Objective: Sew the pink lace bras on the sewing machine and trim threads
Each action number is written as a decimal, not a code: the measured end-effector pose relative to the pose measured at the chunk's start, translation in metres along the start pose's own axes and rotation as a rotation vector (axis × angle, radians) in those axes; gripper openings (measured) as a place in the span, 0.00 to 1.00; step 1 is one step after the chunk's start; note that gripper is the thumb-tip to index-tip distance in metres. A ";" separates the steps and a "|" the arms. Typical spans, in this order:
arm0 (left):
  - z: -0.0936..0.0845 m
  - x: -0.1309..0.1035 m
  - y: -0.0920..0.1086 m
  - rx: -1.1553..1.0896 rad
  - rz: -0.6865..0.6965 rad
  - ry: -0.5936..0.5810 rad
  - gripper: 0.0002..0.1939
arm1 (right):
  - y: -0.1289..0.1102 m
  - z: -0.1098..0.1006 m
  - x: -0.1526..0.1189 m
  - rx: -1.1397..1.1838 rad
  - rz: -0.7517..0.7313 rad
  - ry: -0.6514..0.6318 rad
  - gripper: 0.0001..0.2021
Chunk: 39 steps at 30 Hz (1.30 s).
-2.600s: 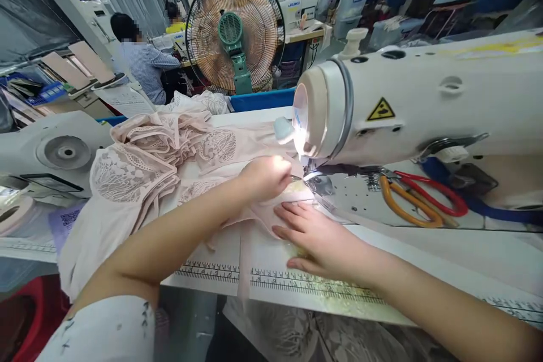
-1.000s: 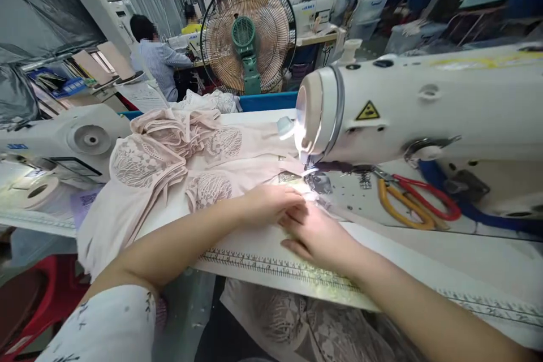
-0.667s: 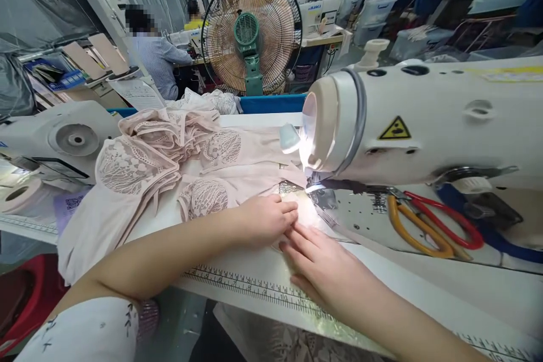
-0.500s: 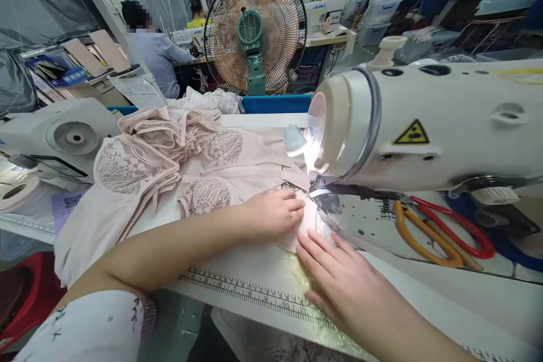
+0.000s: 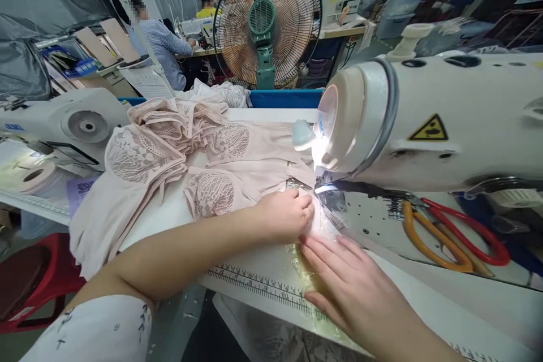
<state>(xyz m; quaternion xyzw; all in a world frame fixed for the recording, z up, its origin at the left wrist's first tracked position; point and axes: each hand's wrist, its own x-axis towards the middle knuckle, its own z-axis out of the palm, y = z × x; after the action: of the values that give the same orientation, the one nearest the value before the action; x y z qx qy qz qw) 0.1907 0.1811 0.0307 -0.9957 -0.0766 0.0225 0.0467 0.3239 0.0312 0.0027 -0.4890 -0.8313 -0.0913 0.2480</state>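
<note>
My left hand (image 5: 285, 216) reaches across with curled fingers closed on the edge of a pale pink bra piece (image 5: 254, 181), just left of the sewing machine's needle area. The fabric under those fingers is mostly hidden. My right hand (image 5: 345, 277) lies flat with fingers stretched out, its fingertips close to the left hand at the fabric's near edge. Under it runs a strip of yellowish clear tape (image 5: 307, 271) on the table. The lit head of the sewing machine (image 5: 360, 119) stands right above the fabric.
Stacked pink lace bras (image 5: 142, 153) lie at left. Orange-and-red-handled scissors (image 5: 445, 237) rest right of the needle. A printed ruler (image 5: 250, 283) runs along the table's front edge. Behind stand a large fan (image 5: 267, 28) and a person in a striped shirt (image 5: 159, 45).
The view has shifted, so most things appear farther right. My left hand's fingers are curled more tightly, and less fabric shows between my hands. My right hand stays flat.
</note>
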 end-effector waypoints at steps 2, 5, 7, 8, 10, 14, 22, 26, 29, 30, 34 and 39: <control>-0.009 0.005 -0.009 -0.025 0.036 -0.098 0.13 | 0.000 0.000 0.000 -0.029 -0.014 -0.016 0.24; -0.021 0.009 -0.023 -0.050 0.089 -0.171 0.11 | 0.006 -0.003 -0.002 -0.042 -0.006 -0.018 0.24; -0.025 0.008 -0.026 -0.036 0.110 -0.148 0.12 | 0.010 -0.006 -0.004 -0.022 0.002 0.005 0.23; -0.024 0.007 -0.025 -0.025 0.106 -0.122 0.12 | 0.012 -0.008 -0.005 -0.009 0.007 0.019 0.23; -0.019 0.002 -0.021 -0.018 0.082 -0.059 0.15 | 0.014 -0.010 -0.006 0.017 0.009 0.037 0.21; -0.001 -0.007 -0.007 0.002 0.103 0.113 0.18 | 0.013 -0.011 -0.006 0.072 0.009 0.023 0.18; 0.005 -0.004 -0.005 -0.019 0.023 0.126 0.25 | 0.011 -0.010 -0.007 0.102 0.011 -0.040 0.15; 0.000 -0.004 -0.005 -0.067 0.029 0.066 0.26 | 0.011 -0.010 -0.009 0.118 0.013 -0.076 0.13; 0.002 -0.004 -0.003 -0.070 -0.028 0.080 0.28 | 0.013 -0.006 -0.010 0.101 0.038 -0.051 0.13; 0.003 -0.004 -0.002 -0.076 -0.057 0.086 0.28 | 0.013 -0.005 -0.010 0.096 0.049 -0.034 0.14; 0.007 -0.003 0.000 -0.124 -0.113 0.114 0.29 | 0.015 -0.003 -0.009 0.078 0.064 0.010 0.15; 0.008 -0.002 -0.002 -0.121 -0.101 0.130 0.25 | 0.016 -0.004 -0.008 0.036 0.061 0.023 0.15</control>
<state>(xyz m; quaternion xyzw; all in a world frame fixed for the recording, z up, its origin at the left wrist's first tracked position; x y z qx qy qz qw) 0.1881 0.1831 0.0234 -0.9909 -0.1247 -0.0492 -0.0076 0.3416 0.0315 0.0006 -0.5086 -0.8145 -0.0743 0.2689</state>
